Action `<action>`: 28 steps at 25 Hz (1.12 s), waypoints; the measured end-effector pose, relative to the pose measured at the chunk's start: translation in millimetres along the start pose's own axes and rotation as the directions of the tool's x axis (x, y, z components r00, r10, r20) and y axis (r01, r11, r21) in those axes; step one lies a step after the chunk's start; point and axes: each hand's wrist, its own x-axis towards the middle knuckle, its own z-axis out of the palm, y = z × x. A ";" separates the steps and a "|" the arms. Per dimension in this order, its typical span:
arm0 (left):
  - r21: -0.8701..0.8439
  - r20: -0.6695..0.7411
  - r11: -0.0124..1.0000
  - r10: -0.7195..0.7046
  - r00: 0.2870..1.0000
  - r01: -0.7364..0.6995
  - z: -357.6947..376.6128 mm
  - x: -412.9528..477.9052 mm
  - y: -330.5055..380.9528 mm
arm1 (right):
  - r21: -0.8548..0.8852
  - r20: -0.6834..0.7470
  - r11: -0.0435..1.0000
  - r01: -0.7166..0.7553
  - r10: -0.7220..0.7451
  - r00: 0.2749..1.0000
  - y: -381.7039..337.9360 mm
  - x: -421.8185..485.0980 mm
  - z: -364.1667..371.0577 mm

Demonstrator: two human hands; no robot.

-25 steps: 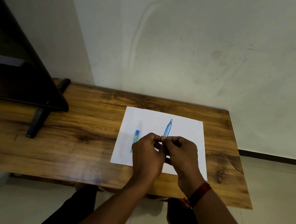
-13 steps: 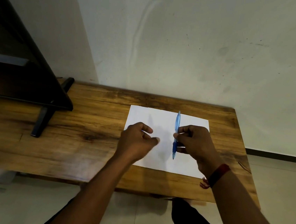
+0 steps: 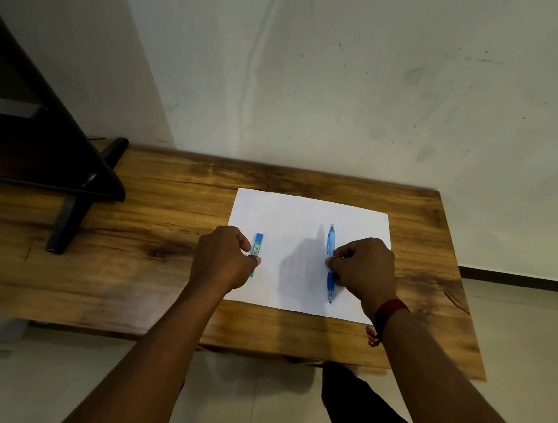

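A white sheet of paper [image 3: 302, 234] lies on the wooden table [image 3: 167, 213]. My right hand [image 3: 364, 272] pinches a blue mechanical pencil [image 3: 330, 244] at its middle, the pencil lying lengthwise over the sheet's right half with its tip toward me. My left hand [image 3: 223, 257] pinches a small blue lead case [image 3: 257, 246] on the sheet's left part, thumb and forefinger at its near half; its near end is hidden by my fingers.
A black monitor on a black stand [image 3: 78, 204] occupies the table's left side. A pale wall [image 3: 353, 81] rises right behind the table. A red thread band [image 3: 389, 312] is on my right wrist. Tiled floor lies below and to the right.
My hands were together over the sheet, then parted. The right hand carried the pencil to the sheet's right half. The left hand moved left and took hold of the lead case.
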 end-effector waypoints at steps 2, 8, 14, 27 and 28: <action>0.006 -0.005 1.000 0.002 1.000 -0.002 1.7 1.0 -1.1 | -0.004 -0.007 1.000 0.009 -0.010 1.000 0.7 0.7 0.4; -0.007 0.006 1.000 0.009 1.000 -0.009 2.7 0.8 -2.0 | 0.036 0.001 0.999 -0.031 0.031 1.000 -0.1 0.7 -0.7; -0.101 -0.028 0.991 0.080 0.996 -0.082 6.1 -4.6 4.6 | 0.446 0.220 0.882 -0.150 0.055 0.974 -19.4 -8.0 -5.3; 0.155 -0.044 0.983 0.104 0.994 -0.096 7.6 -9.9 3.2 | 0.972 0.233 0.085 -0.219 -0.215 0.949 -40.4 -19.5 -33.6; 0.174 -0.020 0.981 0.087 0.996 -0.083 9.3 -10.3 2.5 | 0.975 0.218 0.093 -0.203 -0.191 0.957 -40.6 -19.1 -33.8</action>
